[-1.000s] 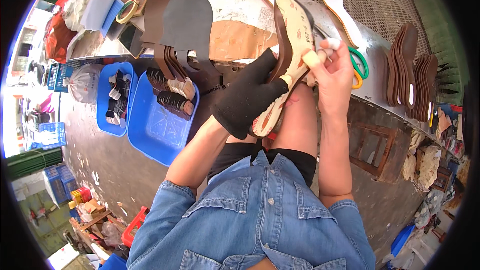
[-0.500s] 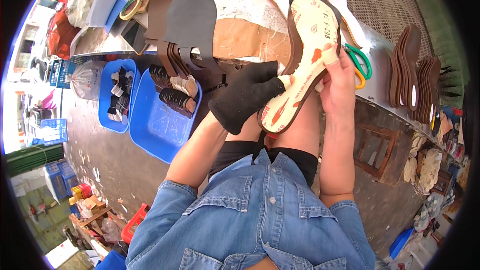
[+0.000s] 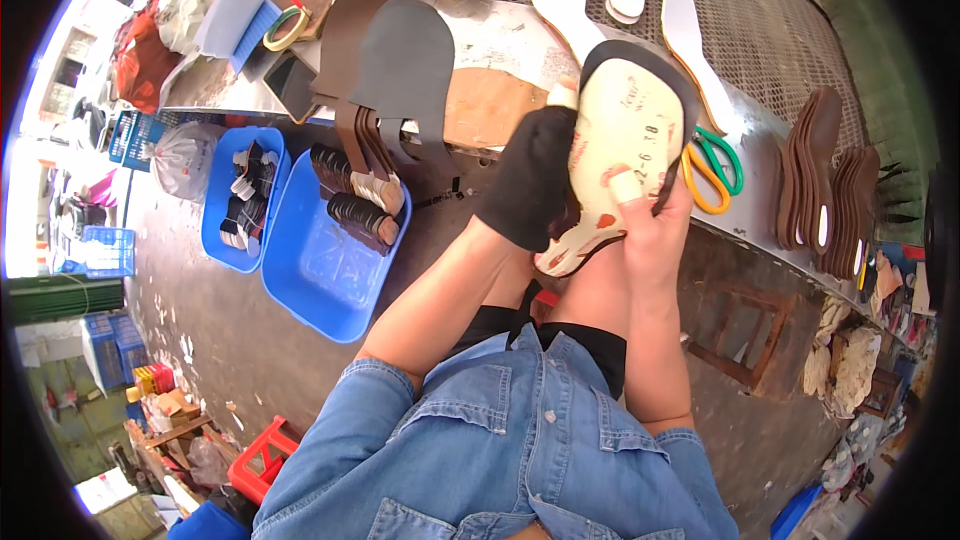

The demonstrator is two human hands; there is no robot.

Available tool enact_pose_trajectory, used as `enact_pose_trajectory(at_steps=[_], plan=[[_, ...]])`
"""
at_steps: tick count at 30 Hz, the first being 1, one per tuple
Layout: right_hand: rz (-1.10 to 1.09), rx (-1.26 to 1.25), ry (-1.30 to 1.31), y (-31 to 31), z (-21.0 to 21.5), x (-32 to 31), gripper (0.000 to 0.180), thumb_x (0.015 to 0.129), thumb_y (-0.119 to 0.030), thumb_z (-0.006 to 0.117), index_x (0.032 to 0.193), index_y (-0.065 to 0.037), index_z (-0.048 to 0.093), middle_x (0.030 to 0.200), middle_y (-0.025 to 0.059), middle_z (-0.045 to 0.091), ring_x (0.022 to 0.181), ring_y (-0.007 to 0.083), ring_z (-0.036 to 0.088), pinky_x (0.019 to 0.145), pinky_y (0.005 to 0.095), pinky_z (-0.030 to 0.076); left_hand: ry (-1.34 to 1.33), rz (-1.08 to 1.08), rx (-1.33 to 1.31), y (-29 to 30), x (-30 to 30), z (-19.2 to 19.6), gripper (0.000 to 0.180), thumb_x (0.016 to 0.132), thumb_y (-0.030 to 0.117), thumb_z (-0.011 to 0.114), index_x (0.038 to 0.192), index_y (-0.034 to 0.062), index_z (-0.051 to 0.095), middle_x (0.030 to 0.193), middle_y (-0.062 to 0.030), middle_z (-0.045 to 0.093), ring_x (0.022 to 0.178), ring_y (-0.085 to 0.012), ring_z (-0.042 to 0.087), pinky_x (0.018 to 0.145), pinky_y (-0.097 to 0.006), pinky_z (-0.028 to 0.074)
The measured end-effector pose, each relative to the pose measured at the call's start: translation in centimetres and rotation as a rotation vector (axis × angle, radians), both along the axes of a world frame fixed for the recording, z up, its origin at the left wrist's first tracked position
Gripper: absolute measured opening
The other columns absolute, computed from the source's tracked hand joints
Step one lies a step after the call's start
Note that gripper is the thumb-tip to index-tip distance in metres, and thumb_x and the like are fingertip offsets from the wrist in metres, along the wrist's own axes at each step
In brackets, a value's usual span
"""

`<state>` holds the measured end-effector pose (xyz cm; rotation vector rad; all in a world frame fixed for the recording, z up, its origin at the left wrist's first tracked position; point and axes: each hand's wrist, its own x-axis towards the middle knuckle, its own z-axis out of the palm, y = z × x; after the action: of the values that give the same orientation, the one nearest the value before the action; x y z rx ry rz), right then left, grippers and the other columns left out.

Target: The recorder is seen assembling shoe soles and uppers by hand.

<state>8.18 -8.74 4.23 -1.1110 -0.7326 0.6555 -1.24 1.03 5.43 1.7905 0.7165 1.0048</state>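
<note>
In the head view my gloved left hand point(image 3: 528, 178) has slid up beside the insole point(image 3: 632, 125) — whether its fingers grip, I can't tell — while my right hand point(image 3: 652, 220) pinches the waist above my thighs point(image 3: 592, 298), seemingly steadying it. Scissors point(image 3: 717, 170) lie on the metal bench point(image 3: 762, 138), a blue tub point(image 3: 318, 285) to my left.

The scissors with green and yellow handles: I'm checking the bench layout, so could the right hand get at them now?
Probably yes: the scissors have their handles uncovered, right beside the right hand, though it grips the pale sole and would likely need to let go first.
</note>
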Motion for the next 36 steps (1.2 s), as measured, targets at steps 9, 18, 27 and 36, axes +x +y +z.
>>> enact_pose_trajectory(at_steps=[9, 18, 27, 36], plan=[[0.052, -0.058, 0.111, -0.4, -1.3, 0.4, 0.026, 0.093, -0.018, 0.053, 0.107, 0.002, 0.059, 0.100, 0.0077, 0.065, 0.088, 0.0130, 0.061, 0.079, 0.0256, 0.048, -0.123, -0.218, -0.468, -1.1, -0.3, -2.8, 0.043, 0.097, 0.034, 0.042, 0.116, -0.0023, 0.054, 0.103, -0.0123, 0.064, 0.086, -0.0184, 0.065, 0.074, -0.027, 0.053], [-0.037, -0.122, 0.092, 0.8, -0.3, 4.2, 0.036, 0.097, -0.028, 0.048, 0.098, 0.004, 0.064, 0.084, 0.0039, 0.064, 0.074, 0.0071, 0.058, 0.067, 0.0217, 0.048, -0.264, -0.319, -0.903, -0.9, -0.4, -1.8, 0.042, 0.099, 0.032, 0.041, 0.117, -0.0023, 0.054, 0.110, -0.0109, 0.061, 0.093, -0.0137, 0.061, 0.079, -0.026, 0.049], [-0.026, -0.271, 0.205, 2.0, 1.1, 5.7, 0.034, 0.094, -0.028, 0.053, 0.099, 0.004, 0.064, 0.090, 0.0102, 0.068, 0.074, 0.0124, 0.065, 0.066, 0.0246, 0.052, 0.000, -0.592, -0.728, 0.1, -2.1, 0.2, 0.039, 0.089, 0.036, 0.056, 0.098, -0.0013, 0.061, 0.076, -0.0038, 0.060, 0.066, -0.0095, 0.054, 0.062, -0.024, 0.046], [0.325, -0.303, 0.325, -0.3, -0.6, 4.6, 0.045, 0.095, -0.043, 0.046, 0.103, -0.001, 0.060, 0.087, 0.0051, 0.064, 0.067, 0.0091, 0.060, 0.057, 0.0215, 0.046, -0.187, -0.238, -0.661, 0.2, -1.5, -2.1, 0.025, 0.085, 0.014, 0.062, 0.104, -0.0023, 0.062, 0.079, -0.0021, 0.064, 0.066, -0.0066, 0.057, 0.056, -0.022, 0.046]])
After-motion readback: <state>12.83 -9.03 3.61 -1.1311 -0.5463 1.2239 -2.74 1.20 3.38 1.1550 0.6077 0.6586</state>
